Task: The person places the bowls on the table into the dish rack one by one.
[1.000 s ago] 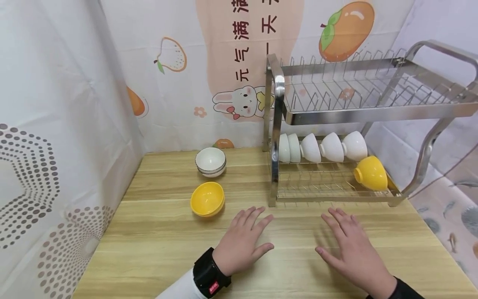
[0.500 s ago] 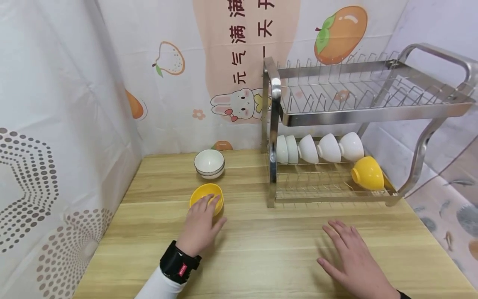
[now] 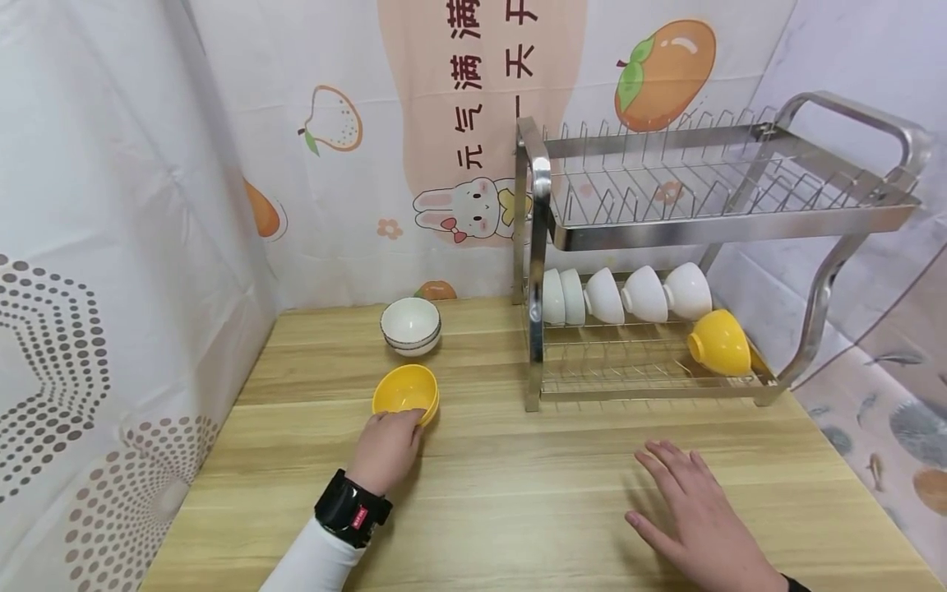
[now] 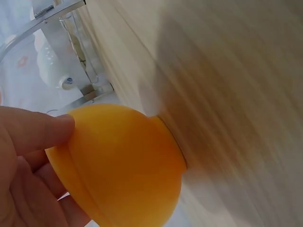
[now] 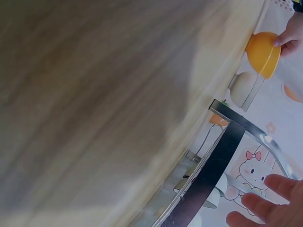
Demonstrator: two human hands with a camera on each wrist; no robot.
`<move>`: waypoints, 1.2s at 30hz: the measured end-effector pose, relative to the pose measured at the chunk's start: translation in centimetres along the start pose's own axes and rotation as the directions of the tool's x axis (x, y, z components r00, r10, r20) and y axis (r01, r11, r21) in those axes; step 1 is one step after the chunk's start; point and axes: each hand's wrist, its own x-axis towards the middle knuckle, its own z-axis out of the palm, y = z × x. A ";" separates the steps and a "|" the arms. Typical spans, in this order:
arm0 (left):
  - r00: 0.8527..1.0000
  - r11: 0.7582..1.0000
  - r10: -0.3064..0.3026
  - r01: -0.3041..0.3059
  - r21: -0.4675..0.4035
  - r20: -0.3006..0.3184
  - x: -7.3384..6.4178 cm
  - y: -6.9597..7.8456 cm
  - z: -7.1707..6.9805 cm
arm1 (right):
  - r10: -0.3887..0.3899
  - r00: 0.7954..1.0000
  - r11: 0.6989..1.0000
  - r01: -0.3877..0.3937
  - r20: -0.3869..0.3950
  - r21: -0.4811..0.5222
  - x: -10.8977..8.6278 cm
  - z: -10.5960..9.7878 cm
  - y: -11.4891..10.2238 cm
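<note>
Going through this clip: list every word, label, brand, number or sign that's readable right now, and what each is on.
"元气满满": wall cloth, running sideways up the print.
"一天": same cloth, beside it; the next character is cut off by the frame's top edge.
Red tag on the black wristband: too small to read.
No other writing shows.

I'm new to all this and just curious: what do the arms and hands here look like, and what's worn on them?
The left hand and right hand are a person's, with no gloves. The left wrist has a wide black wristband with a small red label, above a white sleeve. At the right wrist, only some black material shows; band or sleeve, I can't tell.
</note>
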 end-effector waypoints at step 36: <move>0.900 0.909 0.415 -0.416 0.026 -0.135 -1.6 5.0 -3.7 | -0.111 0.993 0.992 0.113 -0.047 0.052 0.9 -0.2 -1.5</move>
